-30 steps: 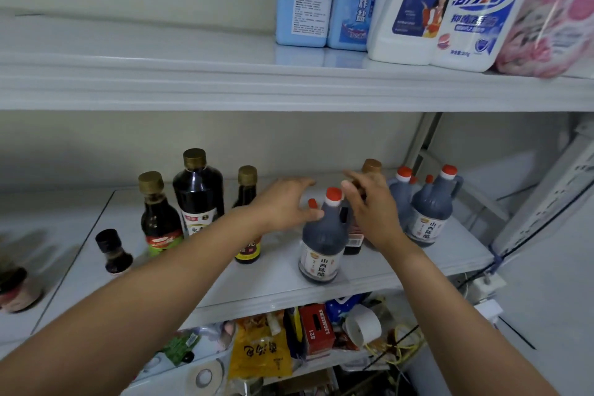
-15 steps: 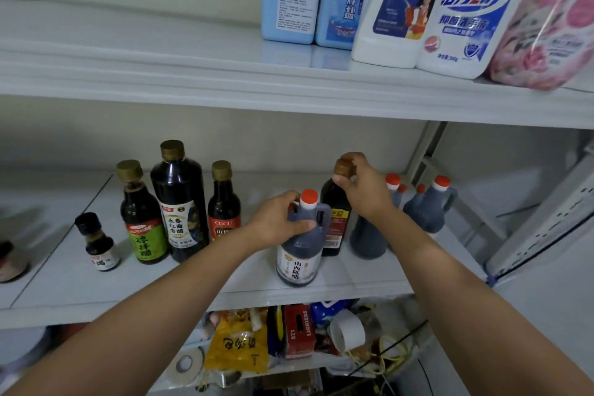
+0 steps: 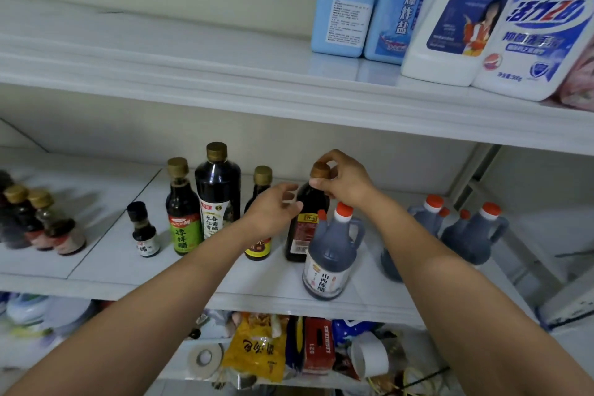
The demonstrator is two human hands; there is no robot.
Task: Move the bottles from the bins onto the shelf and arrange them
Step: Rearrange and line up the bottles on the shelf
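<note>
The right hand (image 3: 345,182) is raised over the middle shelf (image 3: 199,270), its thumb and fingertips pinching the brown cap (image 3: 320,169) of a dark bottle (image 3: 305,228) that stands upright on the shelf; the left hand (image 3: 273,212) hovers just left of that bottle's shoulder, fingers loosely curled with a gap between thumb and forefinger and nothing held in them; whether the thumb touches the glass I cannot tell from this angle. Just below the right wrist, nearer the shelf's front edge, stands a red-capped jug (image 3: 328,254) with a white label, upright and close beside the dark bottle; to the right of the right forearm are a second jug (image 3: 426,217), partly hidden by the arm, and a third jug (image 3: 475,235) beyond it. Directly behind the left hand a gold-capped bottle (image 3: 262,177) shows its cap and neck above the knuckles; left of the hand stand a tall bottle (image 3: 218,196), a green-labelled bottle (image 3: 183,219) and a small bottle (image 3: 144,231), all upright; well away to the left is a cluster of blurred bottles (image 3: 41,222). Above both hands runs the upper shelf (image 3: 193,74), with blue containers (image 3: 345,0) and white containers (image 3: 540,35) above and to the right of the right hand; beneath the forearms, on a lower level, lie a yellow bag (image 3: 257,344) and a roll of tape (image 3: 205,358).
</note>
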